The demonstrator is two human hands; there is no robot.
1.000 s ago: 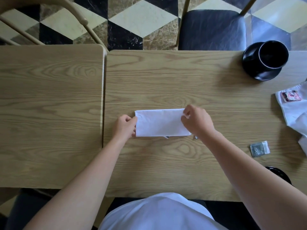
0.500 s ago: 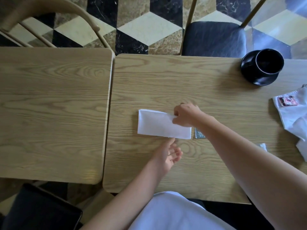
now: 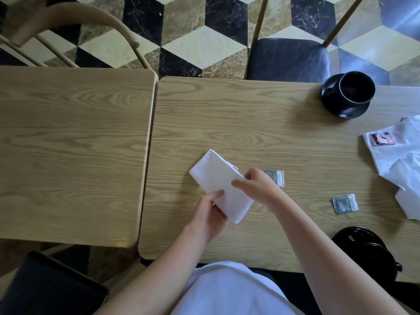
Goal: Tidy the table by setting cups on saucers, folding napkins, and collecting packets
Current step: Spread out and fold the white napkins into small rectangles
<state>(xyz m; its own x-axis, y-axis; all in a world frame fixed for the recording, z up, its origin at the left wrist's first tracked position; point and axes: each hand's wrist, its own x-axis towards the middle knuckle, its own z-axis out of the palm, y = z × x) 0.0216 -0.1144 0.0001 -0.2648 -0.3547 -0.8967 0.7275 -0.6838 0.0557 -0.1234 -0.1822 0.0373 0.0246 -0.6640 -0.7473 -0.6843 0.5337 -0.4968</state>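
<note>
A folded white napkin (image 3: 218,180) lies slantwise, lifted at its near end, in the middle of the right table. My left hand (image 3: 210,213) grips its near edge from below, and my right hand (image 3: 255,185) pinches its right edge. A red-and-white packet corner (image 3: 234,166) peeks out from under the napkin. One grey packet (image 3: 276,177) lies just behind my right hand, another grey packet (image 3: 345,203) further right. A black cup (image 3: 355,89) stands on a black saucer (image 3: 341,111) at the far right.
Unfolded white napkins (image 3: 400,160) with a pink packet (image 3: 381,138) on them lie at the right edge. Another black saucer (image 3: 361,244) sits at the near right edge. A second wooden table (image 3: 68,144) adjoins on the left, with chairs (image 3: 288,57) beyond.
My left hand came back to the napkin and took hold of its near edge. Both hands turned the napkin from level to slantwise and lifted it, uncovering a grey packet and a red one.
</note>
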